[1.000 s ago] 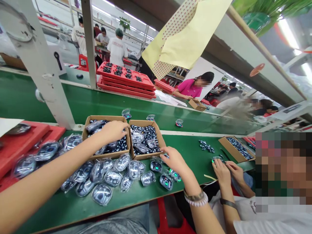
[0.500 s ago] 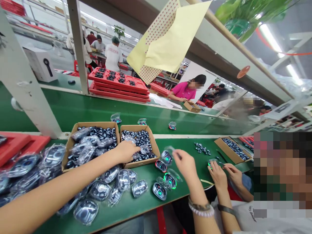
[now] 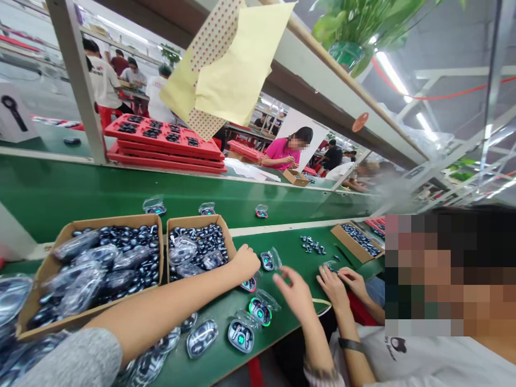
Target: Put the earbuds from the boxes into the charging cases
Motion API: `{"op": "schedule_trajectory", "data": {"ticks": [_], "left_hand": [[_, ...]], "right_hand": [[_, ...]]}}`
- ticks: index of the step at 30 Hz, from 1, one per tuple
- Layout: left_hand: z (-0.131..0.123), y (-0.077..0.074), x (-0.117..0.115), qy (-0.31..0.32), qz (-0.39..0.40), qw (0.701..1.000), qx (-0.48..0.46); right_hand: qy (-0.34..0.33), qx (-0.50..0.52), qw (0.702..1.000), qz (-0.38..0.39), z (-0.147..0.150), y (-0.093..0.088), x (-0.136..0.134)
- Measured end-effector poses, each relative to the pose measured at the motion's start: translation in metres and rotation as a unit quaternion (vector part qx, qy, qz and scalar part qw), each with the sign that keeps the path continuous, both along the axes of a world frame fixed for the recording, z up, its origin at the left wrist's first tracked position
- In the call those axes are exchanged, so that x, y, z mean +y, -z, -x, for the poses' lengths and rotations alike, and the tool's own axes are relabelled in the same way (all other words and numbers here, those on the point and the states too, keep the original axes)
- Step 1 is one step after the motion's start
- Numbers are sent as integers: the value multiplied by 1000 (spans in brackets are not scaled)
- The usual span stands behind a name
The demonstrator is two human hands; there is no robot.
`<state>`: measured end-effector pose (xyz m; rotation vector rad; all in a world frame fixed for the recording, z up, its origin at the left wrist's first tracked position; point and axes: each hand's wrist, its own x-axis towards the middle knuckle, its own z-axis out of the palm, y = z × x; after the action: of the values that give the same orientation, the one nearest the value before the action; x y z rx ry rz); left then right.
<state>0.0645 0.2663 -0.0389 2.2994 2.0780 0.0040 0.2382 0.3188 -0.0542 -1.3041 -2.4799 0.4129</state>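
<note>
Left hand (image 3: 246, 262): fingers curled together into a loose fist, knuckles up, at the near right corner of the right cardboard box (image 3: 200, 220); whatever sits inside the curl is hidden.
Right hand (image 3: 296, 293): fingers spread and slightly bent, palm down, hovering over the green surface (image 3: 290, 247) and holding nothing.
Nearest earbud case (image 3: 249, 284): lid open, lights glowing, lying on the surface right under the left hand; whether the two touch cannot be told.
Second earbud case (image 3: 267, 260): open, just beyond the gap between the two hands, apart from both.
Front earbud cases (image 3: 260, 310): two open ones with green lights, side by side near the surface's front edge, left of the right wrist.
Right cardboard box: full of dark glossy earbuds, with a few bagged cases on top.
Left cardboard box (image 3: 100, 221): just beside the right one, with the same filling.
Bagged cases (image 3: 201, 337): in clear plastic, spread on the surface under the left forearm.
Conveyor belt (image 3: 80, 188): green, behind the boxes, carrying three open cases in a row.
Co-worker's hands (image 3: 334, 285): two, close together on the surface, right of the right hand and apart from it.
Red trays (image 3: 161, 145): stacked beyond the belt.
</note>
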Motion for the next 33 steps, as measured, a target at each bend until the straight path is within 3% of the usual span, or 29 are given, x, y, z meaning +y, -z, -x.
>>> {"op": "schedule_trajectory", "data": {"ticks": [2, 4, 6, 10, 14, 17, 19, 21, 23, 25, 28, 31, 33], "left_hand": [[8, -1, 16, -30, 13, 999, -1], [17, -4, 33, -62, 25, 998, -8], [25, -6, 47, -89, 33, 995, -19], [31, -13, 53, -110, 11, 993, -47], [39, -29, 22, -91, -28, 993, -68], [69, -44, -15, -89, -25, 993, -74], [99, -50, -42, -85, 3, 993, -79], [129, -51, -68, -69, 47, 993, -89], [150, -48, -89, -58, 87, 990, -94], [159, -41, -105, -66, 100, 989, -85], [155, -32, -118, -88, 75, 991, -60], [147, -27, -126, -105, 43, 992, -46], [143, -24, -129, -111, 25, 992, -48]], "right_hand": [[-93, -1, 994, 51, -15, 4, -26], [-94, 0, 992, 80, -23, 12, -40], [-41, 2, 996, 85, -25, 19, -37], [79, 6, 993, 90, -24, 24, 3], [154, 17, 983, 100, -24, 13, 23], [180, 42, 981, 60, -23, 5, -6], [104, 69, 991, 38, -20, 4, -40], [-77, 55, 994, 52, -15, 11, -71], [-169, 25, 984, 55, -8, 23, -86], [-143, 13, 989, 35, 0, 34, -81], [-28, 13, 1000, -3, 9, 41, -53], [66, 13, 997, -46, 14, 35, -40], [98, 38, 990, -92, 20, 27, -51]]}}
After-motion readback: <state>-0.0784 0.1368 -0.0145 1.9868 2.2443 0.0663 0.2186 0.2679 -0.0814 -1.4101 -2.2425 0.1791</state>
